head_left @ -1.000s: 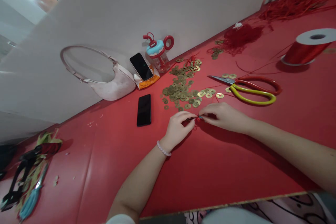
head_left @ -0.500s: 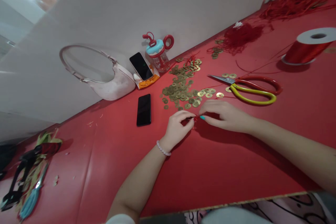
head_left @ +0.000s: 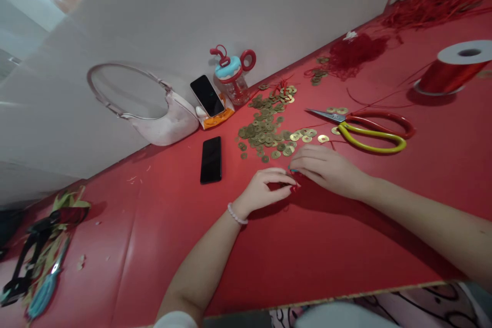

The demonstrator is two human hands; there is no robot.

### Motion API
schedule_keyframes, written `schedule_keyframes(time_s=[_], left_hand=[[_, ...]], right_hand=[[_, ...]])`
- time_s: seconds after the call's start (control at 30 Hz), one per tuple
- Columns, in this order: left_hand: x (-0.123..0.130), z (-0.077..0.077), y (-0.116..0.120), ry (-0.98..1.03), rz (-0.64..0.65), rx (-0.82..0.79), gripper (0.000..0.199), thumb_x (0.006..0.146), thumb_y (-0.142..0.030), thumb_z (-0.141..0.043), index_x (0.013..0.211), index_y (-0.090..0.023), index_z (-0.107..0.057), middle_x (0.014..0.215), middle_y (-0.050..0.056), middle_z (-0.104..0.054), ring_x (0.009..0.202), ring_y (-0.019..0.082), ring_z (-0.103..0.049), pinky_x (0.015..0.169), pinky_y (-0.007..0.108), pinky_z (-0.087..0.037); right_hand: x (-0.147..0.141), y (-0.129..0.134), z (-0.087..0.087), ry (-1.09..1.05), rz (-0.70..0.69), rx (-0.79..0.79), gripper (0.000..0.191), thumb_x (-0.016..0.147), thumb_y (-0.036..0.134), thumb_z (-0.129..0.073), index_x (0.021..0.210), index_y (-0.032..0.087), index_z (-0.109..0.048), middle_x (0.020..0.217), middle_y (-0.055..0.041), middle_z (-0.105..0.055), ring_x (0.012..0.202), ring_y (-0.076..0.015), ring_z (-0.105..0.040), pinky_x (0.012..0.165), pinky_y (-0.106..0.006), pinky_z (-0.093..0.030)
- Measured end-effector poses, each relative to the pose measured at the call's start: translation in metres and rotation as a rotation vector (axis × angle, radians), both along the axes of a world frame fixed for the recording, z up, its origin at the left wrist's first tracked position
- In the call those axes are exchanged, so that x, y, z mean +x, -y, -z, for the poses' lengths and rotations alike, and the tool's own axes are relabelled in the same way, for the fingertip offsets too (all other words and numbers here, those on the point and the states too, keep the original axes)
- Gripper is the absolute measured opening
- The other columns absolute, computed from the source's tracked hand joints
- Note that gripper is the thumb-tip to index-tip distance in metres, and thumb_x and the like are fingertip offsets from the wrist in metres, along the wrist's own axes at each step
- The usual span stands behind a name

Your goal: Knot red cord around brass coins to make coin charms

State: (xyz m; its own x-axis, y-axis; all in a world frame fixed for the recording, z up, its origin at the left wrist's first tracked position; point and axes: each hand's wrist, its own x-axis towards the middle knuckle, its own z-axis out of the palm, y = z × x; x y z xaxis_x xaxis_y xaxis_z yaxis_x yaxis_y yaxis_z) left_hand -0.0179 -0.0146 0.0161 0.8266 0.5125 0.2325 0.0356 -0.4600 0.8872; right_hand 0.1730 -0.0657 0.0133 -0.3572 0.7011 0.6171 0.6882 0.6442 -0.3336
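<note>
My left hand is closed in a pinch just above the red table, thumb against fingers, with a bit of red cord at its fingertips. Something dark, perhaps a coin, shows partly between those fingers. Close on its right, my right hand is also pinched, fingers bent together; the cord in its grip is mostly hidden. Beyond both hands lies a spread of brass coins with holes. Scissors with one red and one yellow handle rest behind my right hand.
A red cord spool stands at right, with tangled red cord behind. A black phone, another phone, a drink cup and a pale handbag are left of the coins. Blue-handled scissors lie far left.
My left hand has turned and its fingertips have moved slightly right and down. My right hand's fingers have curled closer together, and its thumb is now mostly covered.
</note>
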Motion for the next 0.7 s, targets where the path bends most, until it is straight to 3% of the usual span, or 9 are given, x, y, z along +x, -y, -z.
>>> schedule_keyframes(time_s=[0.1, 0.23, 0.4, 0.57, 0.7], left_hand=[[-0.001, 0.002, 0.0, 0.077, -0.031, -0.233, 0.014, 0.076, -0.028, -0.064, 0.076, -0.016, -0.07, 0.081, 0.006, -0.066, 0.077, 0.013, -0.059, 0.075, 0.026, -0.047], [0.001, 0.011, -0.002, 0.237, -0.229, -0.575, 0.022, 0.066, -0.038, -0.073, 0.075, -0.019, -0.071, 0.081, 0.003, -0.065, 0.069, 0.01, -0.057, 0.064, 0.022, -0.045], [0.005, 0.01, -0.005, 0.447, -0.409, -0.807, 0.018, 0.061, -0.032, -0.077, 0.075, -0.023, -0.072, 0.087, 0.0, -0.067, 0.07, 0.006, -0.057, 0.065, 0.017, -0.044], [0.006, 0.007, -0.005, 0.431, -0.414, -0.754, 0.015, 0.068, -0.029, -0.072, 0.08, -0.021, -0.072, 0.097, 0.003, -0.069, 0.065, 0.005, -0.056, 0.061, 0.017, -0.045], [0.004, 0.01, -0.007, 0.338, -0.531, -0.513, 0.017, 0.072, -0.031, -0.067, 0.086, -0.021, -0.072, 0.095, 0.004, -0.07, 0.075, 0.011, -0.061, 0.063, 0.02, -0.047]], right_hand=[[-0.002, 0.001, 0.0, -0.024, 0.039, -0.089, 0.021, 0.09, 0.021, -0.04, 0.078, 0.019, -0.057, 0.069, -0.0039, -0.058, 0.066, -0.0152, -0.051, 0.062, -0.025, -0.041], [-0.004, 0.001, 0.002, 0.003, 0.001, -0.107, 0.024, 0.091, 0.019, -0.038, 0.076, 0.018, -0.056, 0.065, -0.0032, -0.054, 0.062, -0.0142, -0.049, 0.058, -0.024, -0.039], [-0.01, 0.004, 0.005, 0.08, -0.114, -0.167, 0.029, 0.092, 0.022, -0.037, 0.085, 0.018, -0.064, 0.066, -0.0037, -0.056, 0.062, -0.0138, -0.051, 0.06, -0.024, -0.039], [-0.016, 0.008, 0.002, 0.021, -0.176, -0.311, 0.03, 0.089, 0.02, -0.041, 0.109, 0.022, -0.063, 0.07, -0.0037, -0.06, 0.065, -0.0137, -0.055, 0.062, -0.024, -0.042], [-0.013, 0.01, -0.005, -0.307, -0.307, -0.687, 0.05, 0.084, 0.021, -0.047, 0.133, 0.023, -0.042, 0.072, 0.0007, -0.063, 0.064, -0.0115, -0.059, 0.066, -0.025, -0.047]])
